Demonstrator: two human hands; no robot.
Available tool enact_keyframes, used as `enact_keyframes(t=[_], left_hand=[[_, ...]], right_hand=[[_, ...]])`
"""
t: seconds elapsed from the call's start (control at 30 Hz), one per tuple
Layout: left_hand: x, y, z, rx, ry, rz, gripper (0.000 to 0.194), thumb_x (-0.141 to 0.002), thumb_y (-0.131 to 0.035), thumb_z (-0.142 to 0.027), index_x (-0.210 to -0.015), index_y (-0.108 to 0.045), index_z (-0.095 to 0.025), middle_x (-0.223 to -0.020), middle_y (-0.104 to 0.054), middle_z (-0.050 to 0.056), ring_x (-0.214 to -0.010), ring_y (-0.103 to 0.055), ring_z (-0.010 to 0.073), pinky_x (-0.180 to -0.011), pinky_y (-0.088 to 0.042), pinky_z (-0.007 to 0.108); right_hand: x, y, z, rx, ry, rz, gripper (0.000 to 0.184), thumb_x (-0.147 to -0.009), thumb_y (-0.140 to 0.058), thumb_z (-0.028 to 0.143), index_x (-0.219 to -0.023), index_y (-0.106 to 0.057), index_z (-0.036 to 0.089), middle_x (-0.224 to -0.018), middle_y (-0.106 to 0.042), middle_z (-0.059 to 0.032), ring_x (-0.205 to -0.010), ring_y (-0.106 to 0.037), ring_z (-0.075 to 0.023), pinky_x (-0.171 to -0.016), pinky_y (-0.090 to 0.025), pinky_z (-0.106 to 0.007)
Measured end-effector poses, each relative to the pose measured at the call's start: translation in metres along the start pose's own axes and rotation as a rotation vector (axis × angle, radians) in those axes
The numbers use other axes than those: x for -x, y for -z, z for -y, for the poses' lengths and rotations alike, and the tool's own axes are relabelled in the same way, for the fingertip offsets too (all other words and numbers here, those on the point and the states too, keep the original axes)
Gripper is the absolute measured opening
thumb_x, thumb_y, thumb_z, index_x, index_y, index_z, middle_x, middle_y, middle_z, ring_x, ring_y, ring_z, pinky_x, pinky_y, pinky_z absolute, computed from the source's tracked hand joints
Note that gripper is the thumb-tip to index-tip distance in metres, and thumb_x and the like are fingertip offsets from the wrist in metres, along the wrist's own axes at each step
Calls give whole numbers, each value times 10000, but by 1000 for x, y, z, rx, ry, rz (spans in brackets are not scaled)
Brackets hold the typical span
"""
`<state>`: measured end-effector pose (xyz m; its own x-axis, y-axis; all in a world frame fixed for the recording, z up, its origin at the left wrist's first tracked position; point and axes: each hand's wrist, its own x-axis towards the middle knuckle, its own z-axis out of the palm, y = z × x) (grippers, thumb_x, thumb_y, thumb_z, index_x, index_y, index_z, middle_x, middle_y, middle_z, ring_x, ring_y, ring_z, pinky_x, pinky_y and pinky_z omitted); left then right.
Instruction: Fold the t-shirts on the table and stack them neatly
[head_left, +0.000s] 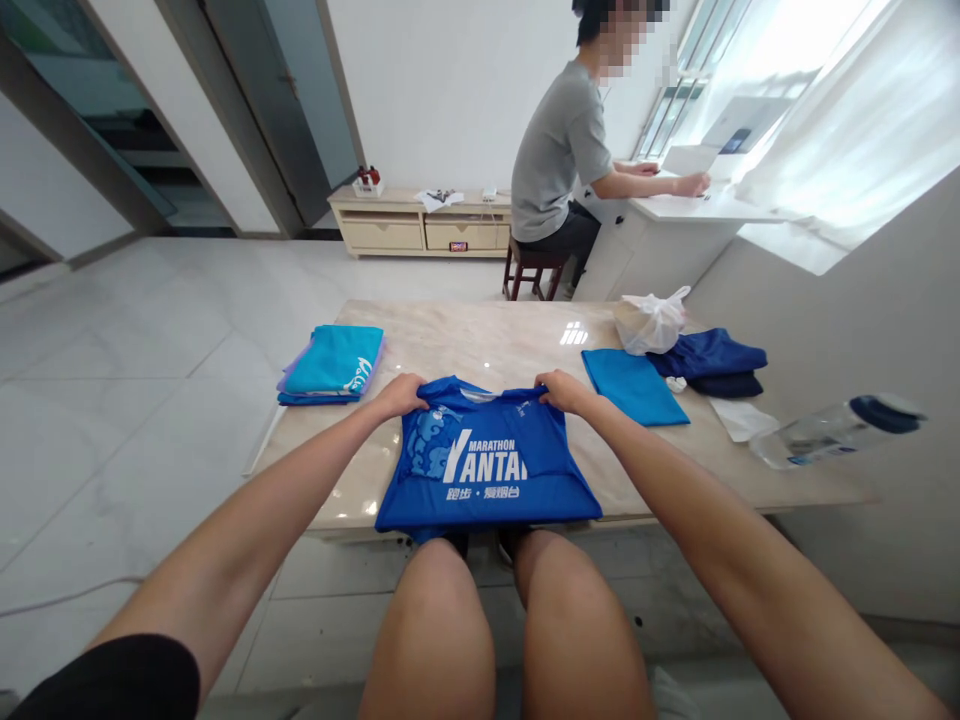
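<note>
A blue marathon T-shirt (pixel 480 470) lies folded in on itself on the marble table (pixel 525 335), its printed front up and its hem hanging over the near edge. My left hand (pixel 397 395) is shut on the shirt's upper left corner. My right hand (pixel 562 391) grips the upper right corner. To the left stands a stack of folded turquoise cloth (pixel 331 362). A flat turquoise cloth (pixel 634 385) lies to the right, beside a dark navy garment (pixel 709 360).
A white plastic bag (pixel 649 322) and a clear water bottle with a navy cap (pixel 836 432) stand on the table's right side, near a white paper (pixel 742 420). A seated person (pixel 559 160) in a grey T-shirt works at a white desk (pixel 697 208) beyond the table.
</note>
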<state>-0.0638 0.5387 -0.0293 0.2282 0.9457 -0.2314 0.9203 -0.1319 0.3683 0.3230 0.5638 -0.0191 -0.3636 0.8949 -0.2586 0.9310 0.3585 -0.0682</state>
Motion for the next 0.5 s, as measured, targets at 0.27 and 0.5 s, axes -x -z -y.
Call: enact_keyframes(t=[0.27,0.5], left_hand=[[-82,60,-5,-113,103,-484,282,-948,-795,-318,-1161,-834,-137,-1195,-836,103,-1145,-742,269,-1022,-552,361],[-96,88,-13,-44,-6,-830,224,-1059,-698,-343,-1269,-729,-271,-1353,-713,16,-1233,-647,187,-1115,-535,375]], right_hand=[[-86,49,-33,-9,-103,-460,309,-1052,-584,100,-1258,-814,91,-1296,-793,-194,-1236,-713,-335,-1101,-534,-430],[-100,88,-46,-34,-2,-825,285,-1200,-415,231,-1324,-659,148,-1343,-683,-185,-1261,-587,-279,-1126,-504,-454]])
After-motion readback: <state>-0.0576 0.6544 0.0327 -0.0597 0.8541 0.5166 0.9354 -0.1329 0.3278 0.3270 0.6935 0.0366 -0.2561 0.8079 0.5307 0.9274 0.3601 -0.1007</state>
